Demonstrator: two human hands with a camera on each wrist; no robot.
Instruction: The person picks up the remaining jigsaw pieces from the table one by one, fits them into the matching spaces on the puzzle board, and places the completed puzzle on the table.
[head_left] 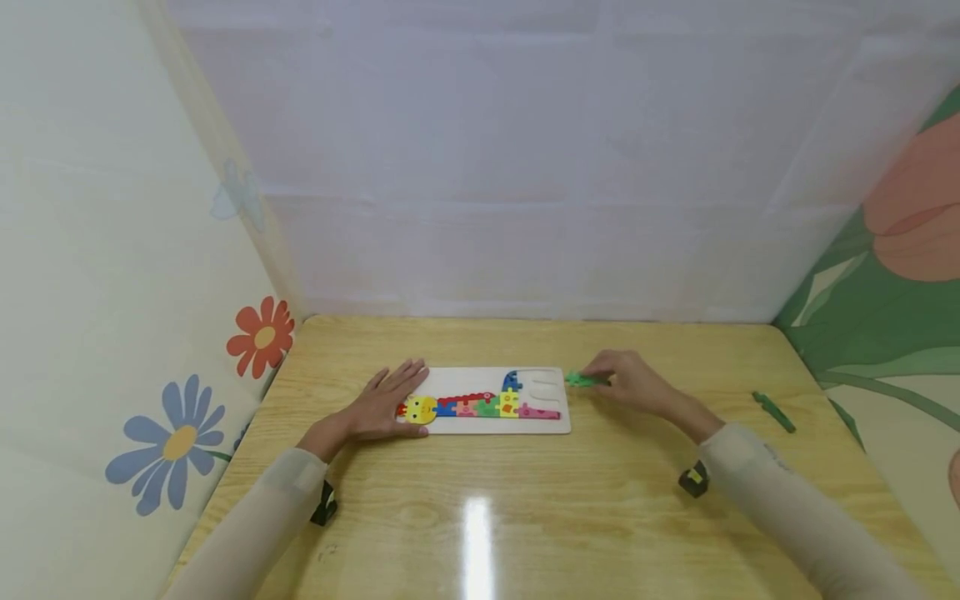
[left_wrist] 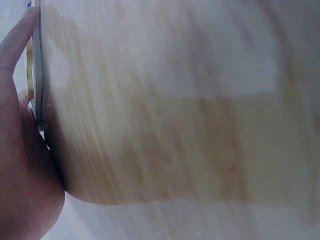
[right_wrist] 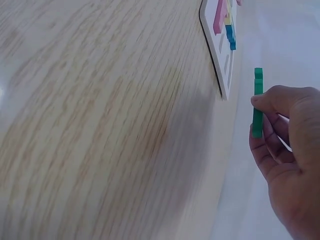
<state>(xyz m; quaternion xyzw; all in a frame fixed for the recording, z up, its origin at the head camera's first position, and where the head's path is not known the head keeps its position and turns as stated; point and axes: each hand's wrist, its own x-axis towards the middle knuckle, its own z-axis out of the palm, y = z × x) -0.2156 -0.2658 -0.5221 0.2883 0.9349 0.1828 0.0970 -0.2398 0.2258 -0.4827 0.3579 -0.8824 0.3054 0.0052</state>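
A white puzzle board (head_left: 457,425) lies on the table with a colourful giraffe in its recess: a yellow head (head_left: 420,410), several interlocking body pieces and a pink leg piece (head_left: 540,412). Unfilled recesses show at the board's right end. My left hand (head_left: 386,404) rests with spread fingers on the board's left end, by the giraffe's head. Just off the right end, my right hand (head_left: 626,383) pinches a green puzzle piece (right_wrist: 258,102) between thumb and fingers. In the right wrist view that piece is held above the table, apart from the board.
Another green puzzle piece (head_left: 774,412) lies farther right on the wooden table (head_left: 420,517). Dark wrist-worn blocks (head_left: 693,479) sit under both forearms. A white sheet hangs behind the table, with flowered panels at both sides.
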